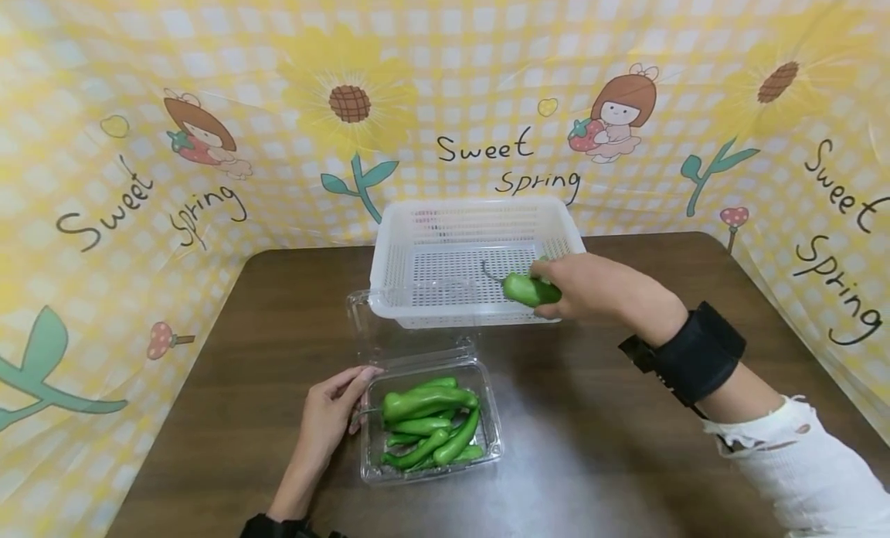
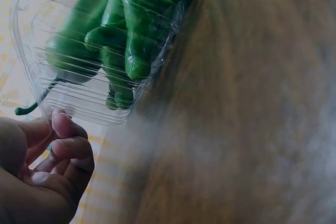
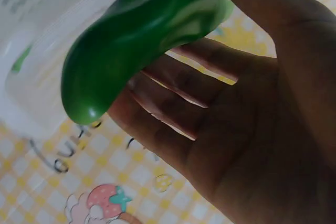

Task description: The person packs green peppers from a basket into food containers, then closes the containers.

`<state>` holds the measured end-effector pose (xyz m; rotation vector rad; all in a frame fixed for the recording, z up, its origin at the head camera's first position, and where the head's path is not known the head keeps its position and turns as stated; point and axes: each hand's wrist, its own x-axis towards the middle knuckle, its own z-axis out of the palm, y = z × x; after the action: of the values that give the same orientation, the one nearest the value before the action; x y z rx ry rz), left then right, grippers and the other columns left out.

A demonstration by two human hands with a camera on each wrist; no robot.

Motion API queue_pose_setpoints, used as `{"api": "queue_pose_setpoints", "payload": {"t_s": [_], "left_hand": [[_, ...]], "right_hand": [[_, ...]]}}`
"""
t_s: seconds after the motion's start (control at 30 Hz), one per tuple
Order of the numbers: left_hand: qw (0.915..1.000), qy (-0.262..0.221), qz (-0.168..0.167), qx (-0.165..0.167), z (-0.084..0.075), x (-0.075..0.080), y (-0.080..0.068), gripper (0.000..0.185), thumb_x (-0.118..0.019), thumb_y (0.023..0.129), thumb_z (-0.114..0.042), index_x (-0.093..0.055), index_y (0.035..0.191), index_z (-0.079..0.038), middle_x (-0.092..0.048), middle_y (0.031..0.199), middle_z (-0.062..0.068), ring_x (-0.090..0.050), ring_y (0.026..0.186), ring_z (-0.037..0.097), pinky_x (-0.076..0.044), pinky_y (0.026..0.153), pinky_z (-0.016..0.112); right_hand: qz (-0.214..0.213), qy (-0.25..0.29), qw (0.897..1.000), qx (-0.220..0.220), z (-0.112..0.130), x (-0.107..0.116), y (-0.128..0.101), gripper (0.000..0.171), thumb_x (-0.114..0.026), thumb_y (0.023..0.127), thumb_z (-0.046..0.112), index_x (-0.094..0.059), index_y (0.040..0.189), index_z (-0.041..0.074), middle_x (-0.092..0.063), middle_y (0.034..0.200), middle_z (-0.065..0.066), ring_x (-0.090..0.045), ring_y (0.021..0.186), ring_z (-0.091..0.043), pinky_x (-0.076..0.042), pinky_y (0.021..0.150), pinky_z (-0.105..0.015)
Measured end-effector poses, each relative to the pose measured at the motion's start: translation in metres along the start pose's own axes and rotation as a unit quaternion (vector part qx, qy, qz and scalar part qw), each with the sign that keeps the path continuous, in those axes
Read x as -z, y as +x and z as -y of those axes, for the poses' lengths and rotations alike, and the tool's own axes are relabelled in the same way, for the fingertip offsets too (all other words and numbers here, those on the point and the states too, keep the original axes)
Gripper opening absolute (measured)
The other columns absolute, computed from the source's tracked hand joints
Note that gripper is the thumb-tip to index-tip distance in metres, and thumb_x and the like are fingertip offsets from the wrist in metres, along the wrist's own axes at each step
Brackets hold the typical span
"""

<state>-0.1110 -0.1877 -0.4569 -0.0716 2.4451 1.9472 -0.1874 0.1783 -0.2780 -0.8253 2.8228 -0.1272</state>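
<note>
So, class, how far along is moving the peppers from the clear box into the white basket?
Early. The white basket looks empty. The right hand holds one green pepper over it. The left hand touches the clear box, where several peppers remain.

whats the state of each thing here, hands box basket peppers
right hand: holds one green pepper over the white basket
left hand: fingers touch the clear box's side
clear box: lid open, holds several green peppers
white basket: upright on the table, nothing seen lying in it
</note>
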Motion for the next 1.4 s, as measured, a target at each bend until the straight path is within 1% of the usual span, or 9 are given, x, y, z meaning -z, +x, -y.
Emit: {"api": "queue_pose_setpoints", "payload": {"t_s": [0.1,0.23,0.47,0.63,0.87,0.97,1.1,1.2,1.4], "left_hand": [[1.0000,0.002,-0.003,0.002,0.000,0.002,-0.002,0.028,-0.063,0.096,-0.038,-0.075,0.111,-0.016,-0.056,0.065,0.007,-0.047,0.043,0.013,-0.046,0.040,0.030],[1.0000,0.002,0.006,-0.003,-0.001,0.002,-0.002,0.029,-0.062,0.098,-0.038,-0.074,0.113,-0.016,-0.056,0.066,0.007,-0.048,0.044,0.012,-0.047,0.041,0.030],[1.0000,-0.001,0.001,-0.005,-0.001,0.000,-0.003,0.025,-0.062,0.098,-0.034,-0.074,0.111,-0.017,-0.056,0.066,0.007,-0.048,0.043,0.013,-0.047,0.040,0.030],[1.0000,0.004,0.000,-0.005,-0.001,-0.001,-0.002,0.025,-0.062,0.098,-0.035,-0.075,0.111,-0.018,-0.056,0.066,0.008,-0.047,0.043,0.012,-0.046,0.040,0.030],[1.0000,0.005,0.005,-0.006,-0.001,-0.003,0.000,0.027,-0.062,0.098,-0.037,-0.075,0.111,-0.018,-0.056,0.066,0.008,-0.044,0.042,0.013,-0.046,0.040,0.031],[0.9999,0.004,0.004,-0.014,0.000,-0.003,0.001,0.026,-0.062,0.098,-0.036,-0.075,0.110,-0.017,-0.056,0.067,0.010,-0.043,0.041,0.014,-0.045,0.040,0.033],[0.9998,0.003,0.004,-0.020,-0.001,-0.005,0.003,0.026,-0.062,0.098,-0.037,-0.075,0.110,-0.018,-0.056,0.067,0.009,-0.044,0.041,0.014,-0.045,0.039,0.032],[0.9998,-0.002,0.006,-0.021,-0.002,-0.006,0.003,0.026,-0.062,0.098,-0.036,-0.075,0.111,-0.017,-0.056,0.066,0.009,-0.044,0.041,0.013,-0.045,0.039,0.032],[0.9997,-0.003,0.002,-0.025,-0.002,-0.006,0.003,0.026,-0.062,0.098,-0.033,-0.075,0.110,-0.014,-0.055,0.065,0.008,-0.043,0.041,0.014,-0.044,0.038,0.031]], "right_hand": [[-0.009,0.006,1.000,0.021,0.012,-0.005,-0.006,0.034,-0.074,0.089,0.031,-0.058,0.108,0.008,-0.054,0.080,-0.002,-0.048,0.070,-0.017,-0.038,0.064,-0.029],[-0.024,0.001,0.999,0.036,0.023,-0.010,-0.011,0.032,-0.075,0.088,0.030,-0.058,0.103,0.008,-0.053,0.078,0.000,-0.047,0.069,-0.016,-0.038,0.063,-0.028],[-0.036,0.001,0.997,0.075,0.037,-0.016,-0.015,0.031,-0.076,0.088,0.028,-0.059,0.105,0.007,-0.058,0.083,0.000,-0.049,0.069,-0.013,-0.043,0.063,-0.028],[-0.025,-0.008,0.996,0.080,0.052,-0.026,-0.018,0.036,-0.075,0.088,0.030,-0.060,0.112,0.008,-0.060,0.088,0.001,-0.052,0.072,-0.011,-0.047,0.065,-0.028],[-0.013,-0.023,0.994,0.110,0.077,-0.049,-0.016,0.042,-0.075,0.088,0.035,-0.060,0.118,0.010,-0.059,0.088,0.002,-0.051,0.073,-0.011,-0.045,0.065,-0.028],[-0.001,-0.030,0.993,0.115,0.085,-0.055,-0.012,0.047,-0.073,0.090,0.037,-0.059,0.125,0.009,-0.063,0.096,-0.001,-0.056,0.079,-0.013,-0.048,0.070,-0.030],[0.015,-0.045,0.991,0.123,0.095,-0.063,-0.005,0.050,-0.071,0.091,0.041,-0.058,0.128,0.009,-0.067,0.108,-0.006,-0.063,0.092,-0.017,-0.052,0.079,-0.033],[0.026,-0.051,0.990,0.127,0.102,-0.068,-0.001,0.050,-0.070,0.091,0.043,-0.058,0.128,0.011,-0.067,0.114,-0.006,-0.064,0.097,-0.019,-0.053,0.081,-0.033],[0.031,-0.067,0.986,0.151,0.115,-0.077,0.005,0.046,-0.070,0.091,0.042,-0.060,0.125,0.012,-0.067,0.106,-0.003,-0.063,0.089,-0.015,-0.053,0.075,-0.030]]}}
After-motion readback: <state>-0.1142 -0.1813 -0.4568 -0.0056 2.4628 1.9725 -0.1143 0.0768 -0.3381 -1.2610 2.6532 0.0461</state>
